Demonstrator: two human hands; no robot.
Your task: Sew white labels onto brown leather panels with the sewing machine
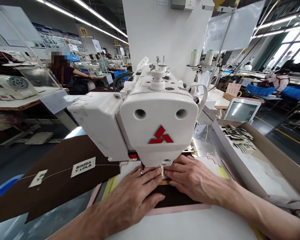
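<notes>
A white sewing machine (157, 123) with a red emblem fills the middle. Beneath its head, my left hand (137, 190) lies flat on the white template (130, 166), fingertips beside a small pale label (162, 171) and the thumb apart over dark brown fabric (175, 195). From the other side my right hand (195, 176) rests with its fingers extended, their tips at the label's right edge. The needle area is mostly hidden by the machine head. More brown fabric (90, 180) spreads at the left, bearing two printed labels (83, 167) joined by a thread.
On the right stands a cardboard box (285, 163) holding a pile of labels (240, 136), with a tablet screen (242, 110) behind it. Two thread cones (194, 58) stand behind the machine. A person (62, 71) sits at another station on the left.
</notes>
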